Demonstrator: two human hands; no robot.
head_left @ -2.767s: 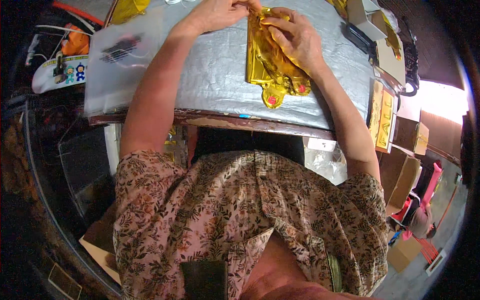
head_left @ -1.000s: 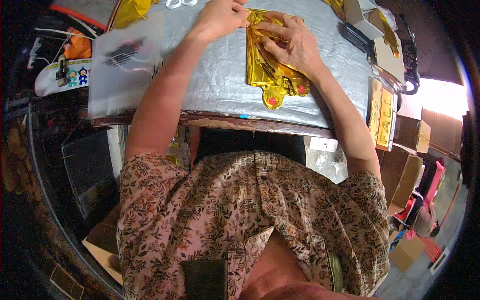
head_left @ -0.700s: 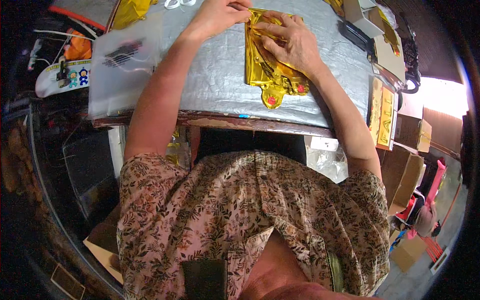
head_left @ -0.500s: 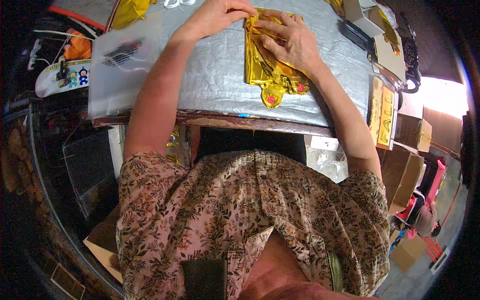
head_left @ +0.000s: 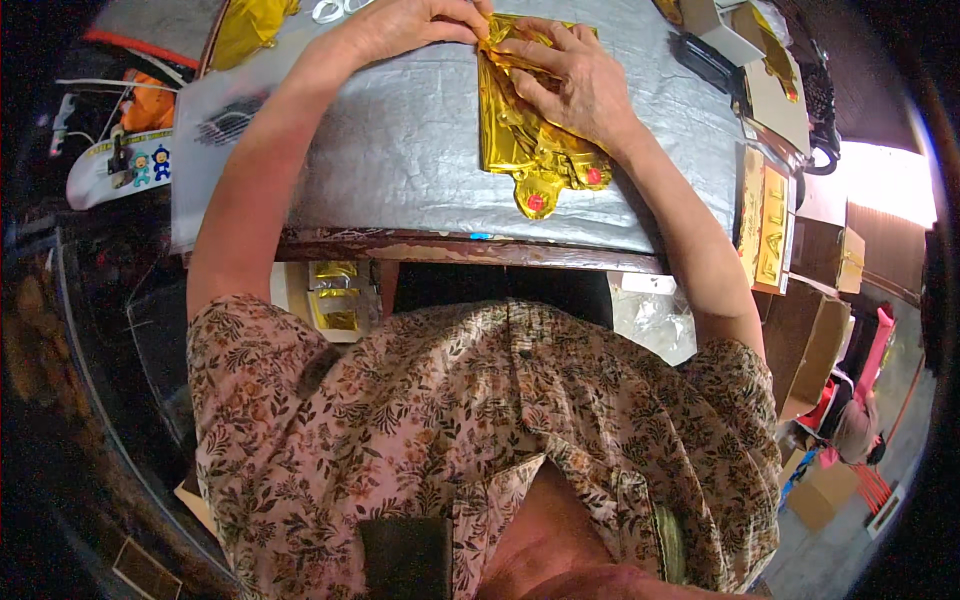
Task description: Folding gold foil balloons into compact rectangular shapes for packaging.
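Flat crinkled gold foil balloon lies on the silver-grey padded table cover, at its far middle. Left hand pinches the balloon's far-left corner with fingertips together; right hand presses flat on it, fingers slightly spread.

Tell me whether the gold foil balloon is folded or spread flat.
Folded: the gold foil balloon lies creased in layers under the right hand; the left hand pinches its top edge.
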